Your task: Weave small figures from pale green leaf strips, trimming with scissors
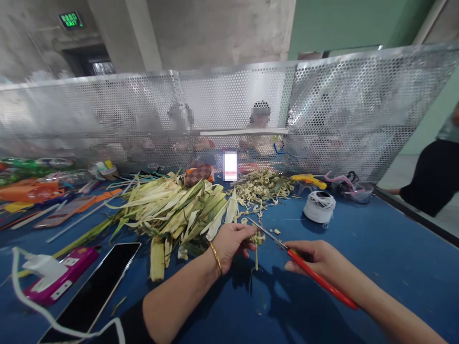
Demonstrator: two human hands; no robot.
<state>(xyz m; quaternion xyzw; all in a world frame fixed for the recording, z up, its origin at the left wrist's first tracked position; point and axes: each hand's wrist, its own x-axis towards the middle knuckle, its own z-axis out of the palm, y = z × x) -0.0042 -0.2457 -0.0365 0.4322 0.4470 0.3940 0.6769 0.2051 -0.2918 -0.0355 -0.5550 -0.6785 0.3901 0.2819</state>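
Observation:
My left hand [234, 246], with a gold bangle on the wrist, pinches a small knotted piece of corn husk [257, 237] above the blue table. A thin stem and loose fibres hang below it. Closed around red-handled long-nose pliers [315, 276] is my right hand [319, 260]. Their slim metal jaws are slightly apart and reach to the husk piece beside my left fingertips; whether they touch it I cannot tell. Just behind my left hand lies a large heap of corn husks [172, 205]. Small curled husk pieces [263, 188] are piled farther back.
A white thread spool [319, 208] and a yellow-handled tool [308, 180] lie at right. Toward the left are a black-screened phone [96, 286], a purple power strip [64, 274] and plastic bottles [39, 165]. A perforated metal screen [229, 95] borders the back, with people behind it.

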